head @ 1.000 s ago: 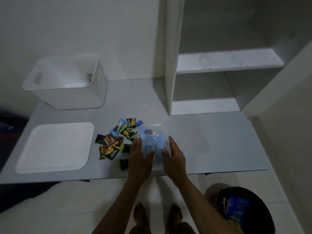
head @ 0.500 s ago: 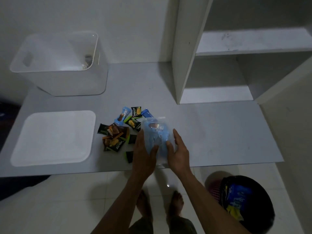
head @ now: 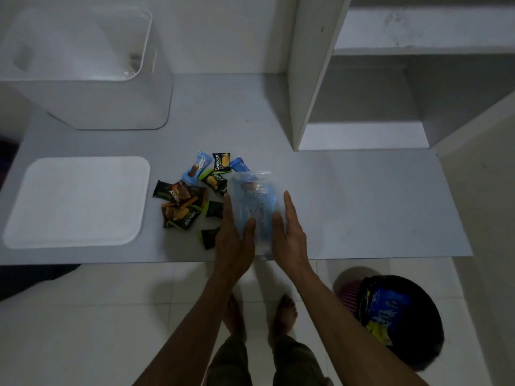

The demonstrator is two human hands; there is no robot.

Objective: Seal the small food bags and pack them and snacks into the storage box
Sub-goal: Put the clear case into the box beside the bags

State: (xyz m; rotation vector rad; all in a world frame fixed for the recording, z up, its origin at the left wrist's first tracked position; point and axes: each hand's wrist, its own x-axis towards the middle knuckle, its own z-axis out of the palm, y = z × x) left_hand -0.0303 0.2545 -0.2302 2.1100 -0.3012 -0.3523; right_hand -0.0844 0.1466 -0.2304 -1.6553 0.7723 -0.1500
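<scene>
While flattening air from the clear zip bag [head: 252,201] just right of the snack packets [head: 192,196], left hand [head: 234,235] and right hand [head: 288,232] pressing open-palmed, fingers straight.

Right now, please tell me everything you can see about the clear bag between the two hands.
The bag is a small clear plastic pouch with a zip strip along its far edge. Blue snack packets show through it. It lies flat on the grey table, near the front edge, just right of the loose snacks. The left hand and right hand press on its two sides with straight fingers. Whether the zip is closed cannot be told.
</scene>
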